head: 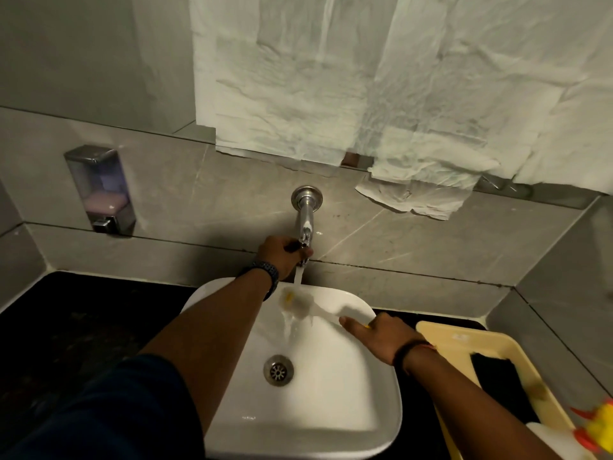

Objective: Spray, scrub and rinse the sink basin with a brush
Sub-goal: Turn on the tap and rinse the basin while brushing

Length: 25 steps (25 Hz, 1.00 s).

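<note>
A white square sink basin (331,386) sits on a dark counter, with a metal drain (278,370) near its middle. A chrome wall tap (306,216) sticks out above it and water runs down from its spout into the basin. My left hand (281,254) is closed around the tap's lever at the spout end. My right hand (376,336) grips the white handle of a brush (303,302) over the basin's far right rim. The blurred brush head, white with a yellow spot, lies under the stream at the back of the basin.
A cream plastic tray (464,340) stands on the counter (83,327) at the right, holding a dark cloth (494,376) and a spray bottle with a yellow and red trigger (597,429). A soap dispenser (98,189) hangs on the left wall. White paper (365,88) covers the mirror.
</note>
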{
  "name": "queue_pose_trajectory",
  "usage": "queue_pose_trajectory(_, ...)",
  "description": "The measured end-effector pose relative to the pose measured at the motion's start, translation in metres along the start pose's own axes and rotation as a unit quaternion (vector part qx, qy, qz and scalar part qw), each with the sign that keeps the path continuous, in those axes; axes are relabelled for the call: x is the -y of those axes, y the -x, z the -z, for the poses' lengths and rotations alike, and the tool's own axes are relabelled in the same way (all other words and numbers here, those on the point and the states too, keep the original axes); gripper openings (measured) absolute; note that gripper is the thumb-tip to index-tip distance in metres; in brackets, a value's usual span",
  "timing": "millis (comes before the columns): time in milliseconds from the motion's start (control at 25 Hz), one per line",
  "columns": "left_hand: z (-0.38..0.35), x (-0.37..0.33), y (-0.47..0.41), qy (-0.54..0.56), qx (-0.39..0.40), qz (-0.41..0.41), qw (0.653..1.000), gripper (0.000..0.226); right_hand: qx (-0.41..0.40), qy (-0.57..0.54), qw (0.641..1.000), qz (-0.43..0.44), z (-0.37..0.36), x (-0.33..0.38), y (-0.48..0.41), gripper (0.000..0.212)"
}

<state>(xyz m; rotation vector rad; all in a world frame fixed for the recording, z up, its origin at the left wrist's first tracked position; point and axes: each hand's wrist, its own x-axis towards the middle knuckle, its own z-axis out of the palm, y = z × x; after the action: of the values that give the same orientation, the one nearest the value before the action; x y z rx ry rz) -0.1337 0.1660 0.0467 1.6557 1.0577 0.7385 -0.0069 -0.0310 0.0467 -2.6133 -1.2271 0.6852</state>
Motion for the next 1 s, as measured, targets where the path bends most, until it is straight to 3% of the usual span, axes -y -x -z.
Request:
queue_pose_trajectory(80,-0.001,0.0,-0.001,0.001,-0.003,0.003,1.0,0.025,0.11,-0.169,0.975,-0.094,0.003,-0.002,0.003,0.066)
queue_pose_trajectory(200,-0.002,-0.001,0.001,0.008,-0.009,0.003,1.0,0.026,0.205,-0.214,0.944,-0.144,0.01,-0.011,0.004,0.072)
queue_pose_trajectory(280,-0.003,-0.001,0.002,0.017,-0.014,0.009,1.0,0.024,0.207,-0.235,0.939,-0.144,0.013,-0.016,0.002,0.072)
queue_pose_trajectory(400,-0.003,-0.001,0.003,0.025,-0.015,0.016,0.999,0.021,0.12,-0.233,0.961,-0.092,0.011,-0.015,0.0,0.071)
queue_pose_trajectory(520,-0.004,-0.001,0.003,0.021,-0.016,0.01,1.0,0.022,-0.024,-0.013,0.999,0.019,0.002,-0.013,0.001,0.075)
queue_pose_trajectory(600,-0.004,0.0,0.002,0.007,-0.015,-0.002,1.0,0.023,-0.118,0.168,0.976,0.066,-0.004,-0.015,0.001,0.078)
queue_pose_trajectory(680,-0.004,0.0,0.002,0.007,-0.015,0.0,1.0,0.023,-0.166,0.211,0.96,0.082,-0.007,-0.019,0.0,0.077)
queue_pose_trajectory(760,-0.003,0.001,0.002,0.014,-0.016,0.008,1.0,0.024,-0.136,0.133,0.981,0.046,-0.006,-0.021,-0.001,0.077)
queue_pose_trajectory(840,-0.004,0.001,0.001,0.012,-0.018,0.005,1.0,0.025,-0.044,-0.089,0.995,-0.006,-0.003,-0.022,-0.001,0.073)
queue_pose_trajectory(880,-0.005,0.002,0.001,0.01,-0.02,0.001,1.0,0.025,0.003,-0.192,0.981,-0.041,-0.003,-0.022,-0.002,0.07)
queue_pose_trajectory(920,-0.005,0.002,0.0,0.007,-0.022,-0.002,1.0,0.026,0.037,-0.248,0.965,-0.076,-0.002,-0.023,-0.002,0.068)
queue_pose_trajectory(1000,-0.004,0.003,-0.002,0.005,-0.02,-0.001,1.0,0.024,0.08,-0.252,0.959,-0.106,-0.001,-0.024,0.0,0.071)
